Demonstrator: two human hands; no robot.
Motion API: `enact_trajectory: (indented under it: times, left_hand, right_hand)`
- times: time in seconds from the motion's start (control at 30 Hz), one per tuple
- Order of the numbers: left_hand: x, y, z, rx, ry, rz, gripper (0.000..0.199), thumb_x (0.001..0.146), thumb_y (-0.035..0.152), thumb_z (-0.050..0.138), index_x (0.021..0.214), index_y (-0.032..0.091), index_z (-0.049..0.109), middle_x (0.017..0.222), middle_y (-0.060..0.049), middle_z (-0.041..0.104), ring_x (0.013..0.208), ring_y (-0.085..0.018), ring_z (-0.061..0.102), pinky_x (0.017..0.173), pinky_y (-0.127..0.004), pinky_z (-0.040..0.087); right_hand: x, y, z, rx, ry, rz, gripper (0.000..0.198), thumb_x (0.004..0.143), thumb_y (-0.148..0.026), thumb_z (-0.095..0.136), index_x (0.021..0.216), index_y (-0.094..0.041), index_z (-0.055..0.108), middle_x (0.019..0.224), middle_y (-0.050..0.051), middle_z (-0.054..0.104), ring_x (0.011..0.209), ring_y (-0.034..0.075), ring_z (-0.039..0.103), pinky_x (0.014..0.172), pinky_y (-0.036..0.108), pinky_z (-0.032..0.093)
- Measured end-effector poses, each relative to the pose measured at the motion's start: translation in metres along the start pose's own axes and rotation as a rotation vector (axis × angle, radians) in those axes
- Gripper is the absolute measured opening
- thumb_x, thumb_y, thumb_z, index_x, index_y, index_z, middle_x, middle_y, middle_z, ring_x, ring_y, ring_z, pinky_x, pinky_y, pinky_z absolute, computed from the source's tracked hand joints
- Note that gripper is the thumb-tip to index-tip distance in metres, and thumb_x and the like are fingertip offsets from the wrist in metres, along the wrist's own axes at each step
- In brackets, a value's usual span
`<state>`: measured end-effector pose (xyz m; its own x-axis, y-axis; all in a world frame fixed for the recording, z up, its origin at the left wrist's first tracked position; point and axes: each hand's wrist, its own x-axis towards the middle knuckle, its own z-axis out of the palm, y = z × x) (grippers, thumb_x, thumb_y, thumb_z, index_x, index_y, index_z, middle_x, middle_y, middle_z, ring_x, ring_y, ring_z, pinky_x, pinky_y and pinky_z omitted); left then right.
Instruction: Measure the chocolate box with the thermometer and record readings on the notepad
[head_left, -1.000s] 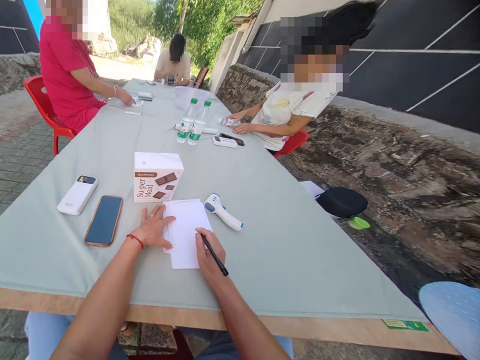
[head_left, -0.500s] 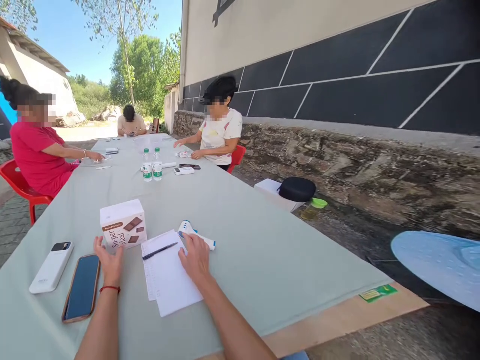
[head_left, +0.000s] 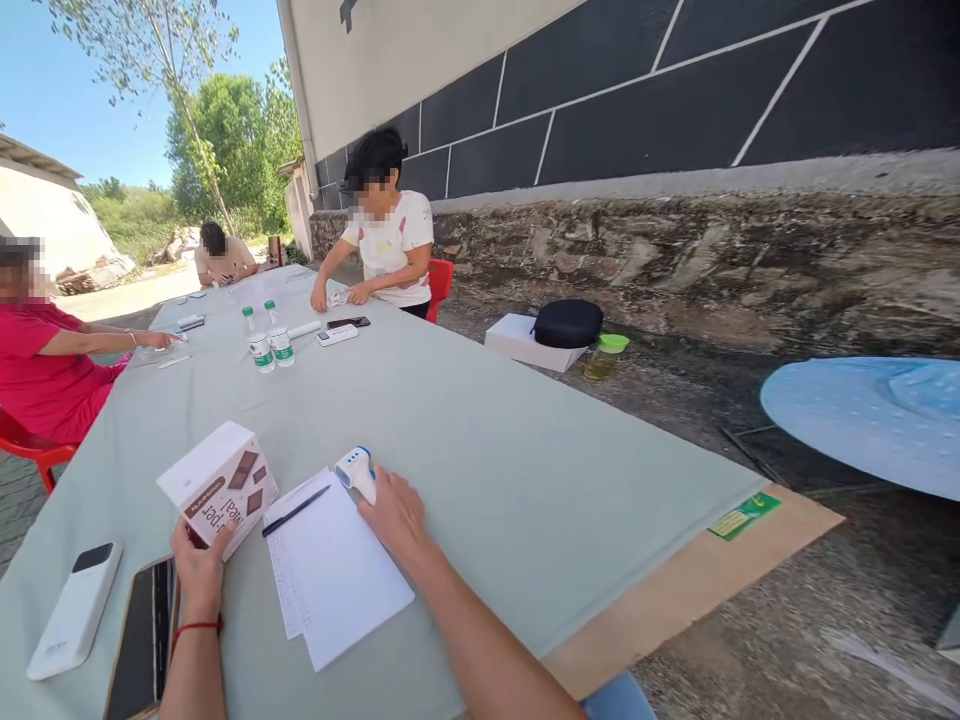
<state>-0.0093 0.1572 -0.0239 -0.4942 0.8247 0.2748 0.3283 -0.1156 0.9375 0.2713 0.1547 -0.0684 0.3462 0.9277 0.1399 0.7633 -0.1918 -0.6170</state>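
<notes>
My left hand [head_left: 199, 562] is closed around the near lower corner of a white and brown carton [head_left: 238, 478], with the thumb on its printed front. My right hand [head_left: 399, 515] is wrapped over the handle of a white and blue infrared thermometer [head_left: 352, 465], whose head points away from me on the table. Between the hands lie sheets of white paper [head_left: 358, 590], one with faint handwriting, and a black pen [head_left: 296, 510] rests across them. Left of my left wrist are a phone [head_left: 141, 635] in a brown case and a white power bank [head_left: 75, 615].
Two water bottles [head_left: 280, 345] stand farther along the cloth-covered table [head_left: 480, 450]. Beyond them sit several people, one in a white patterned shirt [head_left: 390, 240], one in pink [head_left: 45, 350]. Right of the table are a black case [head_left: 568, 324] and a light blue round surface [head_left: 862, 420].
My left hand has gone from open beside the carton to gripping it. My right hand has closed on the thermometer's handle. The camera view has turned right and tilted.
</notes>
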Motion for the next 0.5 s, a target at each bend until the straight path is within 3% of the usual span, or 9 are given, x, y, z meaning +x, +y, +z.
enact_trajectory:
  times: [0.13, 0.23, 0.37, 0.5]
  left_hand:
    - [-0.011, 0.008, 0.003, -0.191, 0.061, -0.01, 0.074, 0.057, 0.043, 0.082, 0.121, 0.026, 0.049, 0.116, -0.006, 0.063, 0.11, -0.029, 0.06, 0.094, -0.046, 0.051]
    - [-0.022, 0.017, 0.012, -0.382, 0.023, -0.068, 0.069, 0.062, 0.046, 0.078, 0.122, 0.03, 0.05, 0.126, -0.005, 0.061, 0.119, -0.03, 0.057, 0.093, -0.043, 0.053]
    - [-0.039, 0.019, 0.029, -0.507, -0.138, -0.15, 0.063, 0.067, 0.052, 0.074, 0.119, 0.023, 0.056, 0.122, -0.009, 0.065, 0.118, -0.031, 0.059, 0.091, -0.041, 0.053]
    - [-0.052, 0.012, 0.038, -0.421, -0.263, -0.167, 0.061, 0.065, 0.048, 0.08, 0.113, 0.017, 0.059, 0.113, -0.011, 0.068, 0.103, -0.028, 0.066, 0.085, -0.038, 0.054]
  right_hand:
    - [-0.007, -0.013, 0.001, 0.532, 0.164, -0.06, 0.056, 0.073, -0.023, 0.055, 0.129, -0.021, 0.054, 0.104, 0.007, 0.067, 0.092, 0.023, 0.062, 0.076, 0.032, 0.048]
    - [-0.023, -0.027, 0.001, 0.879, 0.117, -0.131, 0.051, 0.073, -0.026, 0.055, 0.124, -0.02, 0.057, 0.104, 0.005, 0.068, 0.087, 0.02, 0.062, 0.073, 0.03, 0.051]
    - [-0.052, -0.042, -0.005, 1.051, 0.032, -0.173, 0.043, 0.076, -0.033, 0.057, 0.117, -0.018, 0.059, 0.096, 0.005, 0.068, 0.081, 0.02, 0.062, 0.07, 0.03, 0.052]
    - [-0.074, -0.047, -0.015, 1.115, 0.012, -0.29, 0.036, 0.081, -0.039, 0.056, 0.11, -0.019, 0.06, 0.094, 0.006, 0.067, 0.084, 0.022, 0.061, 0.074, 0.032, 0.051]
